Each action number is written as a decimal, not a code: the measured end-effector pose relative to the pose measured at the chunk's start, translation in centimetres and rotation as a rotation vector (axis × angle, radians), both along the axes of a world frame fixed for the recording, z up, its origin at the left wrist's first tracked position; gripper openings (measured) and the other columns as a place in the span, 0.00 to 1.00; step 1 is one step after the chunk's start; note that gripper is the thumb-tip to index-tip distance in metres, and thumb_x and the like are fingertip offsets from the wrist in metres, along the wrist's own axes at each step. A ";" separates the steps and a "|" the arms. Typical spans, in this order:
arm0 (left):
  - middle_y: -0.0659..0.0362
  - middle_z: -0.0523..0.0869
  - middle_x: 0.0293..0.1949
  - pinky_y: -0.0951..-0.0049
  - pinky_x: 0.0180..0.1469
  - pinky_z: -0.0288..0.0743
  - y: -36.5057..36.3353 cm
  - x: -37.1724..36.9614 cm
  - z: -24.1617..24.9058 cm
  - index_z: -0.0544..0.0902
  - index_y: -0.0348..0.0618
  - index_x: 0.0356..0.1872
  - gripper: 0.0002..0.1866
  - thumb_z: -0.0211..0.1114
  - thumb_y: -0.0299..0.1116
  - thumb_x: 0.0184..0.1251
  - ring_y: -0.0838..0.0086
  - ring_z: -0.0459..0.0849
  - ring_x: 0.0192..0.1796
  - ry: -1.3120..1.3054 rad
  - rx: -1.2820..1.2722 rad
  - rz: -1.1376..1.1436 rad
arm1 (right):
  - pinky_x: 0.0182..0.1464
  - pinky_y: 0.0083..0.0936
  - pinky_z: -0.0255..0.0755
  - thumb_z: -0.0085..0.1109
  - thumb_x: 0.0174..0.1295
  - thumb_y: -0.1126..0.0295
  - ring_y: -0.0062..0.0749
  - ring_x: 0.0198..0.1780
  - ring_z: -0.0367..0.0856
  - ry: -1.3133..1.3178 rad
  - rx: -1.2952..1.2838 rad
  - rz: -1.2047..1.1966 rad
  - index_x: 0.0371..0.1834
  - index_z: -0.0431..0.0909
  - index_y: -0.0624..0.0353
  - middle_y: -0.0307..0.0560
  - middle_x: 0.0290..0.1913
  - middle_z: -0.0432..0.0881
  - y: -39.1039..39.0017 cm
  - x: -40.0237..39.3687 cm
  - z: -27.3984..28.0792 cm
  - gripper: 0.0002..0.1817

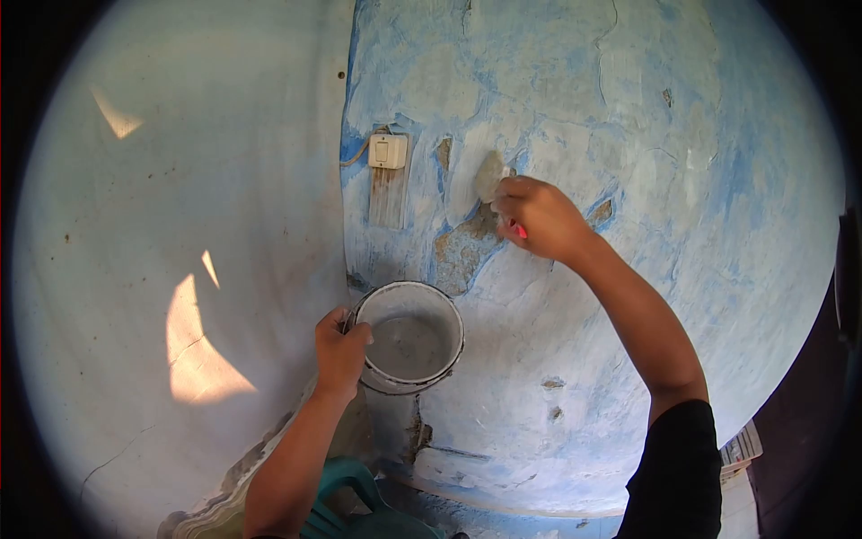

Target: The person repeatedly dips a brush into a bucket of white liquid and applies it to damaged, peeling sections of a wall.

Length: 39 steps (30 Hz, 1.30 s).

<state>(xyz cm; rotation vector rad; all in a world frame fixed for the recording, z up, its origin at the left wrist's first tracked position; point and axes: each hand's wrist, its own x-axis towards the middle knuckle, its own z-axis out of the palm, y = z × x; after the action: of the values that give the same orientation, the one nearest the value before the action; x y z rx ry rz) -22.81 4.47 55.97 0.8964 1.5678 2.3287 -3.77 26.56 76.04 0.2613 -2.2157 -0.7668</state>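
Observation:
My left hand [341, 350] grips the rim and handle side of a round whitish pot [456, 346], held tilted so that the grey paste [409, 346] inside shows. Up against the blue, patchy wall [557, 323], my right hand [539, 216] is closed round a tool with a pinkish-red handle end [518, 230]. The tool's blade is mostly hidden by my fingers. Wet-looking grey paste [490, 175] lies at my fingertips, just above a bare patch [462, 256] where the paint and plaster are gone.
A white switch [388, 151] with a cable is fixed to the wall, left of my right hand. A paler wall or panel [180, 180] fills the left side. Below the pot is a green plastic chair [355, 476]. Stacked items [741, 447] stand at lower right.

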 end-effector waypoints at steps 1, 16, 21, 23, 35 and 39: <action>0.68 0.66 0.21 0.73 0.26 0.53 -0.1 -0.1 -0.1 0.68 0.43 0.21 0.09 0.60 0.20 0.48 0.83 0.59 0.24 0.002 -0.021 0.007 | 0.44 0.36 0.80 0.68 0.52 0.73 0.43 0.42 0.84 -0.003 -0.005 0.004 0.31 0.85 0.61 0.47 0.37 0.80 0.3 0.2 -0.1 0.05; 0.66 0.73 0.20 0.75 0.29 0.59 -0.2 0.4 -0.7 0.75 0.39 0.21 0.04 0.61 0.21 0.50 0.83 0.67 0.25 -0.005 0.011 -0.005 | 0.47 0.35 0.80 0.71 0.48 0.74 0.43 0.44 0.84 -0.310 -0.113 -0.092 0.33 0.84 0.62 0.47 0.42 0.82 0.1 -0.6 -3.4 0.09; 0.66 0.71 0.20 0.75 0.28 0.58 -0.4 0.3 -0.7 0.73 0.40 0.20 0.05 0.60 0.21 0.50 0.83 0.66 0.25 -0.006 0.004 0.012 | 0.49 0.34 0.80 0.73 0.48 0.72 0.43 0.46 0.84 -0.074 -0.036 -0.032 0.34 0.84 0.63 0.46 0.44 0.83 -0.3 -0.2 -0.2 0.11; 0.67 0.71 0.20 0.75 0.28 0.58 -0.3 -0.3 -1.4 0.73 0.40 0.20 0.06 0.60 0.21 0.50 0.83 0.66 0.25 0.001 -0.016 0.022 | 0.49 0.34 0.81 0.74 0.48 0.72 0.43 0.44 0.85 -0.055 -0.033 -0.059 0.34 0.84 0.63 0.46 0.43 0.83 0.0 -0.1 0.1 0.12; 0.66 0.71 0.19 0.75 0.27 0.57 -0.3 -0.3 -1.6 0.72 0.40 0.20 0.06 0.60 0.21 0.50 0.84 0.65 0.25 0.012 -0.033 0.040 | 0.48 0.33 0.80 0.73 0.46 0.76 0.43 0.44 0.84 -0.254 -0.075 -0.106 0.33 0.85 0.62 0.46 0.41 0.83 0.5 0.6 -1.3 0.10; 0.66 0.71 0.19 0.75 0.27 0.57 0.0 -0.5 -1.8 0.73 0.39 0.20 0.05 0.60 0.22 0.51 0.84 0.65 0.25 0.034 0.008 0.012 | 0.48 0.34 0.80 0.72 0.46 0.76 0.43 0.45 0.84 -0.319 -0.102 -0.115 0.33 0.85 0.62 0.46 0.41 0.83 -0.6 0.7 -1.9 0.10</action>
<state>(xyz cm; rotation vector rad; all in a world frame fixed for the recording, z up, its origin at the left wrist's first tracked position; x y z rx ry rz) -23.34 4.45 54.13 0.9365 1.5822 2.3419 -3.06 25.98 74.18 0.2194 -2.5820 -0.7101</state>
